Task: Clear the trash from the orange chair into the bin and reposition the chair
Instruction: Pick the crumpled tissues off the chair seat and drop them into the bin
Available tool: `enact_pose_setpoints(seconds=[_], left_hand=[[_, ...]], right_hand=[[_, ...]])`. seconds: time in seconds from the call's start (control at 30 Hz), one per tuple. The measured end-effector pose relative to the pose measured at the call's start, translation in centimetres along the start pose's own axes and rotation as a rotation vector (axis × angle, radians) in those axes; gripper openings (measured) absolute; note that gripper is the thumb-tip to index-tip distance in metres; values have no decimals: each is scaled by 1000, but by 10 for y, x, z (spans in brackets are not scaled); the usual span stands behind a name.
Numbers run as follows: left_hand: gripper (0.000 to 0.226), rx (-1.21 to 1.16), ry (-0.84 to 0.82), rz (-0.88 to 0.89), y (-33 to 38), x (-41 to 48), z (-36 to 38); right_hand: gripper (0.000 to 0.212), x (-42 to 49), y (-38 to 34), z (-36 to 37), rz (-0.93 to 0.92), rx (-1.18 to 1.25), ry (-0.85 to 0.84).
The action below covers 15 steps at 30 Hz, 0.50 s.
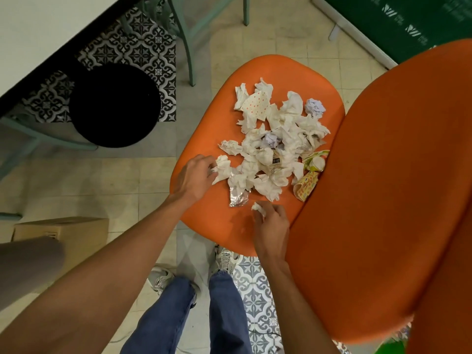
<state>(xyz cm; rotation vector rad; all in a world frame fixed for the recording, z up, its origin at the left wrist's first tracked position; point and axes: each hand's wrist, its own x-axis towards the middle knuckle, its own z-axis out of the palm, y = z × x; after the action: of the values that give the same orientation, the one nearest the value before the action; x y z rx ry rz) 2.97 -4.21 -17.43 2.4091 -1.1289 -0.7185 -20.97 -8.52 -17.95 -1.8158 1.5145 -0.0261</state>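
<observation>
Head view looks down on both hands over the seat of the orange chair (209,221). The left hand (195,175) curls its fingers around a crumpled white tissue (222,166) at the near-left edge of the trash pile (278,139). The right hand (272,226) sits nearer the person and pinches a small white paper wad (257,207) in its curled fingertips, just apart from the rest of the pile.

Between the two hands lies a flattened piece of silver foil (237,198), touching the tissues above it. Beyond both hands the pile spreads across the middle of the seat, mostly crumpled white napkins, with a dotted paper (256,106) at the far side and a pale lilac paper ball (316,107) farther right. To the right of the right hand, against the chair's backrest (383,175), lie two crushed yellow paper cups (307,186).

Well to the left of the left hand and beyond it, the black round bin (115,106) stands on the floor, partly on patterned tiles. A cardboard box (61,231) sits on the floor left of the left forearm. Below the hands, blue jeans (224,302) and pale shoes show on the tiled floor.
</observation>
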Motion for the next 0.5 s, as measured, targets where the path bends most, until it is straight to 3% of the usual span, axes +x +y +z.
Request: enact_pose_setpoints(seconds=[0.23, 0.5], left_hand=[[46, -202, 168, -126, 9, -48, -47], [28, -322, 406, -230, -7, -114, -128]], right_hand=[[25, -25, -81, -24, -208, 56, 156], [21, -69, -189, -26, -371, 167, 94]])
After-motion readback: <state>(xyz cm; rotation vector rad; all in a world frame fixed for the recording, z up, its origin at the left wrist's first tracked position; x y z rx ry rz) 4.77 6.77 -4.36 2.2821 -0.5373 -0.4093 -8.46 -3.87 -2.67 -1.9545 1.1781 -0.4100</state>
